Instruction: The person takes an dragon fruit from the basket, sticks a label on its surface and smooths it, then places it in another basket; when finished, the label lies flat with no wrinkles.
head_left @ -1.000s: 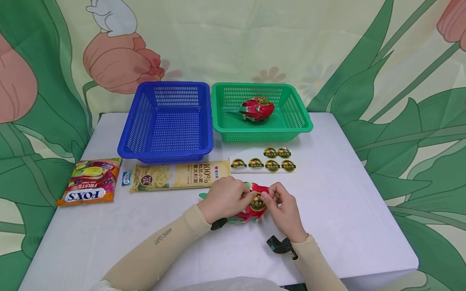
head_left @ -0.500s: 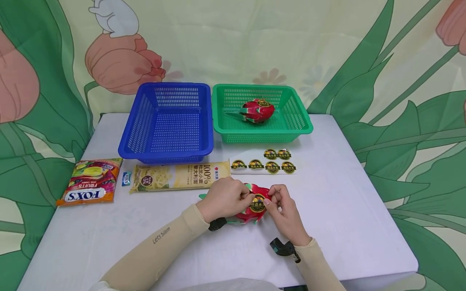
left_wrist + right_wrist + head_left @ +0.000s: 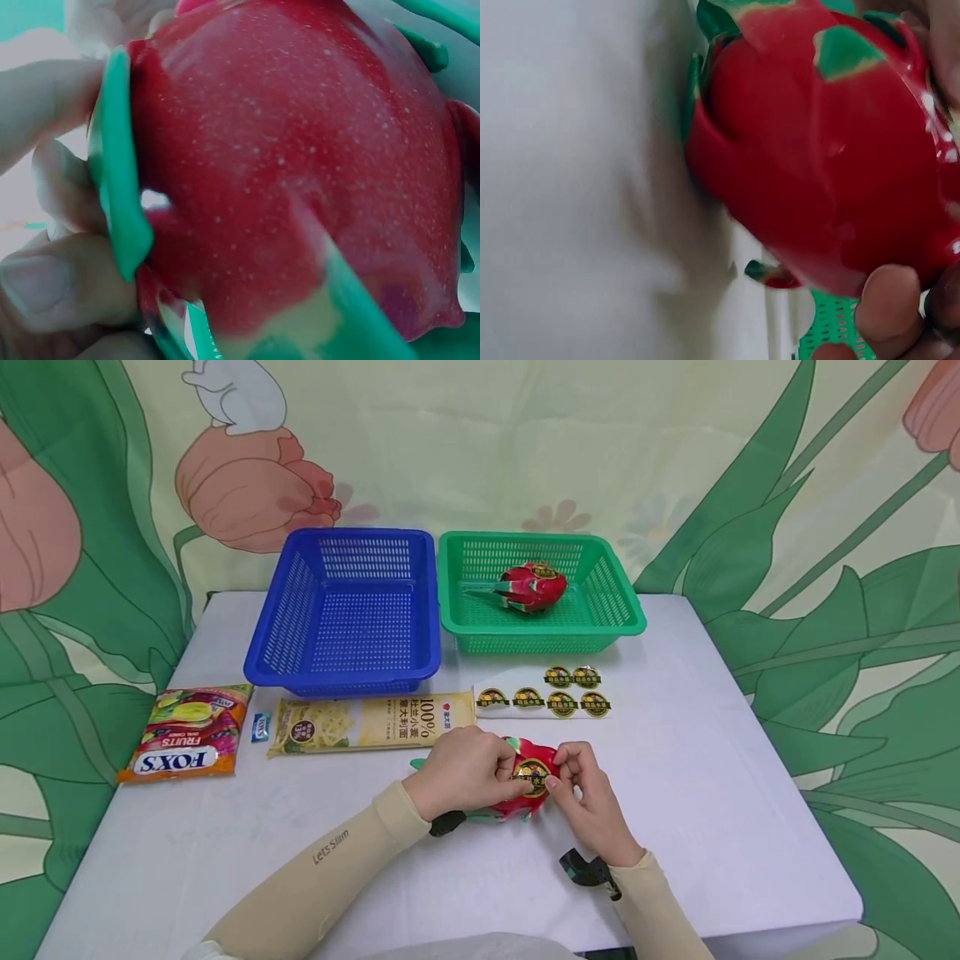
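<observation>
A red dragon fruit with green scale tips lies on the table in front of the person. On its upper side is a round black and gold sticker. My left hand holds the fruit from the left, its thumb laid across the sticker's lower left part. From the right, my right hand grips the fruit's other end, thumb at the sticker's right edge. In the left wrist view the dragon fruit fills most of the picture. The right wrist view shows fingertips against the fruit's skin.
Behind stand a blue basket and a green basket, the latter holding another stickered dragon fruit. A sticker sheet, a pasta packet, a small blue packet and a candy bag lie nearer.
My left thumb has moved from the sticker's left edge onto its face, toward the right. The right hand has shifted slightly right and down; the fruit stays in place.
</observation>
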`<act>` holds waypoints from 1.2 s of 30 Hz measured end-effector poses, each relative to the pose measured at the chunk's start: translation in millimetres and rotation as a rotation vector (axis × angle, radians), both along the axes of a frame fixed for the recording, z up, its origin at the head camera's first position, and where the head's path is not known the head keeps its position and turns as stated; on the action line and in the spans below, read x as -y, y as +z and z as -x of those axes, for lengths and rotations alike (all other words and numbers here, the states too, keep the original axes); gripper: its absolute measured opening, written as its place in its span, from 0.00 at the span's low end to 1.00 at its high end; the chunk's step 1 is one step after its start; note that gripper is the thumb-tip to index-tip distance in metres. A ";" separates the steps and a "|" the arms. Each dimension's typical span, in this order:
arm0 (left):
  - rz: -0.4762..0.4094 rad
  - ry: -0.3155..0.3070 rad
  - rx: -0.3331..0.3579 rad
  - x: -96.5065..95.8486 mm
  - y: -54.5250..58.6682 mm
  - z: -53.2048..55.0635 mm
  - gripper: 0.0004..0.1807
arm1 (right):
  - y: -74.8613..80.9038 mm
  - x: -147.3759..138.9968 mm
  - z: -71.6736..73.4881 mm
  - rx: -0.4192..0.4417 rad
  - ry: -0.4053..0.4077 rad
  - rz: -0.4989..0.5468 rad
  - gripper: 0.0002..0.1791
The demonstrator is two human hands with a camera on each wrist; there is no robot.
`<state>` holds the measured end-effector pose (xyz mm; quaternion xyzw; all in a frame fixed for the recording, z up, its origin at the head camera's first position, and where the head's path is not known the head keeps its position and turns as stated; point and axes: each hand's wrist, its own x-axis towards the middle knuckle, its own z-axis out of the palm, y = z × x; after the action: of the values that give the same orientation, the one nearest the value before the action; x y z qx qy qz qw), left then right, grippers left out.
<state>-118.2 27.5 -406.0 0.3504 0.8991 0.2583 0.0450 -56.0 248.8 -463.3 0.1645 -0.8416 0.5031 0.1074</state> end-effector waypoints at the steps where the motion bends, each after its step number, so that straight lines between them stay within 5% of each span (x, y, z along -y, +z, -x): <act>1: 0.009 0.005 -0.009 -0.5 -0.5 -0.4 0.30 | -0.3 -0.8 -0.1 0.001 0.001 -0.014 0.16; 9: 0.027 0.008 -0.079 -2.6 -3.8 -1.9 0.30 | -0.8 -6.7 0.4 0.032 0.054 -0.053 0.24; 19: -0.048 -0.062 -0.020 3.2 2.7 1.3 0.25 | -1.7 -10.5 3.2 0.054 0.116 0.037 0.15; 28: -0.075 -0.036 -0.013 3.4 1.4 1.1 0.26 | 1.9 -6.3 3.8 0.000 0.082 0.027 0.16; 36: -0.084 -0.097 0.078 7.5 7.8 11.9 0.28 | 13.2 -0.9 1.8 -0.058 -0.054 -0.168 0.23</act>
<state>-130.1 20.0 -398.2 0.3847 0.8671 0.3068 0.0776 -57.8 249.7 -450.1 0.1648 -0.8815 0.4228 0.1308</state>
